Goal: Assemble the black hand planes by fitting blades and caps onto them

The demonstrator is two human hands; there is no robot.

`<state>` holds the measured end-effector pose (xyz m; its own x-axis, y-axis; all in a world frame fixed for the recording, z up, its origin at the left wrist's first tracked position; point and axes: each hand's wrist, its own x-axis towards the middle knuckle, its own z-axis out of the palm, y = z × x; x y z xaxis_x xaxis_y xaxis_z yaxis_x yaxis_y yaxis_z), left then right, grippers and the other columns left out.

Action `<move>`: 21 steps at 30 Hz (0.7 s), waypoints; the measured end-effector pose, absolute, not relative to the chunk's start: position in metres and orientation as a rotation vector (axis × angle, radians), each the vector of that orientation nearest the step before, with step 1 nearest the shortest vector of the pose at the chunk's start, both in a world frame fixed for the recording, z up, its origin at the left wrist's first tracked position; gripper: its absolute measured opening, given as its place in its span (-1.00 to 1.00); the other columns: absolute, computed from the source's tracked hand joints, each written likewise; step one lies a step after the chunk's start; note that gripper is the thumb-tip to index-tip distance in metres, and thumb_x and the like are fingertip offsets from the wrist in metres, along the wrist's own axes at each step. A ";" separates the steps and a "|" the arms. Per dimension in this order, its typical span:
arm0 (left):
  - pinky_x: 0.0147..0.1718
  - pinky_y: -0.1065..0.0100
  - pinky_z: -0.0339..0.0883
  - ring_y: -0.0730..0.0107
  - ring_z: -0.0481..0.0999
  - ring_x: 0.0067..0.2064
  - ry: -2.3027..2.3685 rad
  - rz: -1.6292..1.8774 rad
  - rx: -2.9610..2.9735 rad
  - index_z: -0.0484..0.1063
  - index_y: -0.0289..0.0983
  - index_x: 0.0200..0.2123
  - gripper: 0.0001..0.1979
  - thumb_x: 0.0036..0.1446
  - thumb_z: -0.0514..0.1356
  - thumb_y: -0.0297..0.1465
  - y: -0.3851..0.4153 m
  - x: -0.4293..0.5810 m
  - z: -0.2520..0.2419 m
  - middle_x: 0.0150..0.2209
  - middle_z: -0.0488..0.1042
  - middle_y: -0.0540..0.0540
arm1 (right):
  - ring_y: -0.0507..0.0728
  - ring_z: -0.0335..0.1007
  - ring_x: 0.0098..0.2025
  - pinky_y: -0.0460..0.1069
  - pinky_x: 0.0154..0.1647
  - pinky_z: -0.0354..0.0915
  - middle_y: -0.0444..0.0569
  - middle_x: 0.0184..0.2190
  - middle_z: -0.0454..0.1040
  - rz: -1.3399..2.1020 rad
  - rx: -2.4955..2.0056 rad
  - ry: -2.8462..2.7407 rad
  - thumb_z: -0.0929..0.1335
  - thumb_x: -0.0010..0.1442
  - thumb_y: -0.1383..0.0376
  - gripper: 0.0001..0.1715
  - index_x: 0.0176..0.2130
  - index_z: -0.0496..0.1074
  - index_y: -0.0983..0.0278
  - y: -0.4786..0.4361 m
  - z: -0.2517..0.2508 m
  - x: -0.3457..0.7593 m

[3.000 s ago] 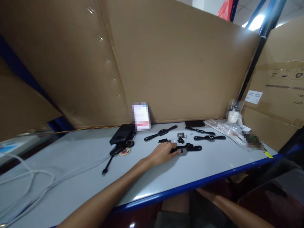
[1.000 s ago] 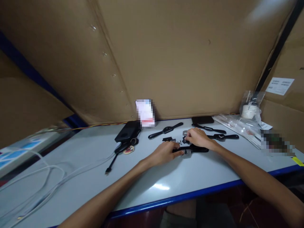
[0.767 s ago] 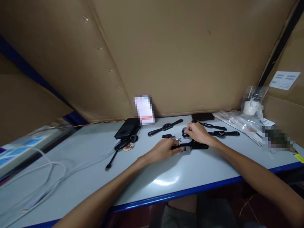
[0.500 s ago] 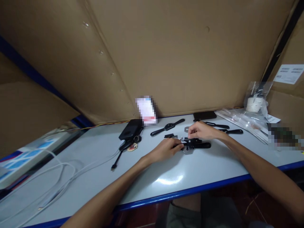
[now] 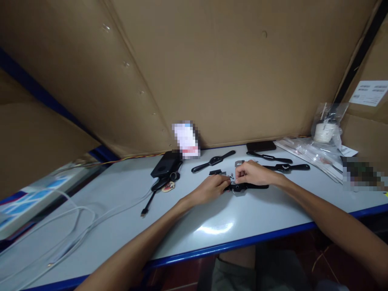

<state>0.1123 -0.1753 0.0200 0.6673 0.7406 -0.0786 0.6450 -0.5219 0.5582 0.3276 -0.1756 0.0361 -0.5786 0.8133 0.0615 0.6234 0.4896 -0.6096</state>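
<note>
A black watch-like piece with straps [image 5: 246, 187] lies flat on the grey table [image 5: 188, 226], over a small grey plate. My left hand [image 5: 212, 188] is closed on its left strap end and holds it down. My right hand [image 5: 252, 173] hovers over the middle of the same piece with fingers pinched together; what sits between the fingertips is too small to make out. Tiny screws and small black and grey parts [image 5: 222, 174] lie just behind both hands.
Three more black strap pieces [image 5: 213, 161] [image 5: 269, 157] [image 5: 286, 167] lie further back, near a dark phone [image 5: 261, 146]. A black power bank [image 5: 166, 164] with cable and keyring sits left. White cables [image 5: 60, 230] trail left. Plastic bags [image 5: 309, 155] and a bagged white jar [image 5: 325, 127] stand right. Cardboard walls surround.
My right arm came up from below the table and reached the strap piece. Its fingers picked among the small parts behind, then drew back over the piece's middle. My left hand stayed put.
</note>
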 end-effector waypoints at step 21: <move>-0.43 0.28 -0.06 0.39 0.19 -0.48 1.156 0.207 2.425 0.30 -0.22 -0.51 -0.61 0.30 0.06 -0.13 -0.179 0.114 0.019 -0.55 0.29 0.04 | 0.16 0.51 -0.18 -0.03 -0.29 0.15 0.04 -0.20 0.65 0.157 -1.644 -2.315 0.39 0.27 0.36 -0.79 -0.14 0.63 0.23 -0.152 0.037 0.360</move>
